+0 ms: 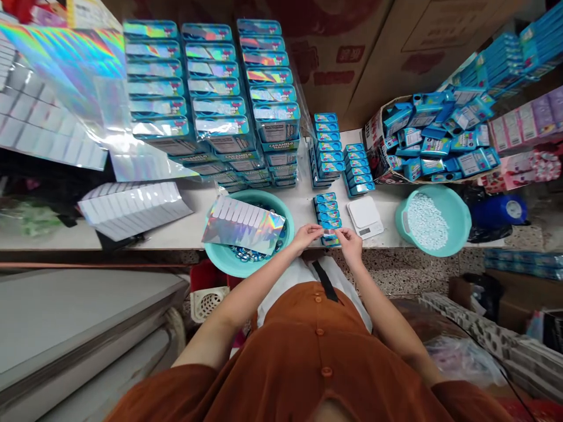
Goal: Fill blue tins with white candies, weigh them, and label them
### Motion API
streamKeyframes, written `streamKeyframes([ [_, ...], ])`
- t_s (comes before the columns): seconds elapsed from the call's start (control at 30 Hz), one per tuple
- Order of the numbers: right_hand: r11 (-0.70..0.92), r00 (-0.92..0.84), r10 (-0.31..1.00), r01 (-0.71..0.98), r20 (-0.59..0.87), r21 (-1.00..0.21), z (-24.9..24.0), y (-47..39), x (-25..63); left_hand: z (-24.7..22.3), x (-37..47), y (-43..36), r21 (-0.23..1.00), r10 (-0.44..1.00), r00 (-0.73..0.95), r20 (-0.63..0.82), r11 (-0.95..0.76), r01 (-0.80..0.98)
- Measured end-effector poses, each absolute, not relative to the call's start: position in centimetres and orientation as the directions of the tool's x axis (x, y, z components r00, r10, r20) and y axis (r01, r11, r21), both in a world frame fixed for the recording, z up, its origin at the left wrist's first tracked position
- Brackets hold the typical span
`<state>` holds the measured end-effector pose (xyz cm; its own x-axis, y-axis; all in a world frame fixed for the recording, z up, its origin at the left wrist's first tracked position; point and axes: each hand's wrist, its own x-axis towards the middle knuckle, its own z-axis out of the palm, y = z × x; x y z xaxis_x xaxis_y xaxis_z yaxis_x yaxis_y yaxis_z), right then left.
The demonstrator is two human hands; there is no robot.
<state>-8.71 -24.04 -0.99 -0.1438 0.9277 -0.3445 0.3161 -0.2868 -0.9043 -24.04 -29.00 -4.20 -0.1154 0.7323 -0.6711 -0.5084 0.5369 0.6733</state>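
My left hand [309, 235] and my right hand [350, 246] are close together at the table's front edge. Between their pinched fingertips stretches a small shiny sticker [329, 232], an end in each hand. It lies over the near end of a short row of small blue tins [327, 207]; whether it touches a tin I cannot tell. To the left, a holographic sticker sheet [240, 225] with white strips rests across a turquoise basin [213, 256] of small shiny metal pieces. A white scale [365, 215] stands just right of the tins.
Tall stacks of blue tins [220, 88] fill the back left, with smaller stacks [329, 146] behind my hands. A carton [376, 149] overflows with blue boxes. Another turquoise basin [460, 225] holds white pellets [426, 223]. More sticker sheets [136, 205] lie left.
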Motion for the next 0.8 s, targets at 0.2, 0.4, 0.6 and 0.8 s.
streamKeyframes([
  [0.2,-0.267,-0.114,0.934,0.405,-0.338,-0.875,-4.1,-22.2,-8.2,-5.7,-23.5,-28.1,0.687,0.691,-0.226,-0.686,0.514,-0.513],
  [0.4,-0.077,-0.014,0.994,0.620,-0.109,-0.780,-7.1,-20.8,-8.2,-6.9,-22.7,-27.2,0.731,0.654,-0.352,-0.670,0.499,-0.464],
  [0.6,-0.092,-0.002,0.993,0.642,-0.122,-0.761,-8.8,-20.4,-8.3,-8.1,-22.1,-26.6,0.734,0.625,-0.394,-0.674,0.509,-0.450],
  [0.8,-0.127,0.000,0.986,0.643,-0.166,-0.756,-9.2,-20.2,-8.5,-8.8,-22.1,-26.7,0.726,0.613,-0.396,-0.684,0.513,-0.458],
])
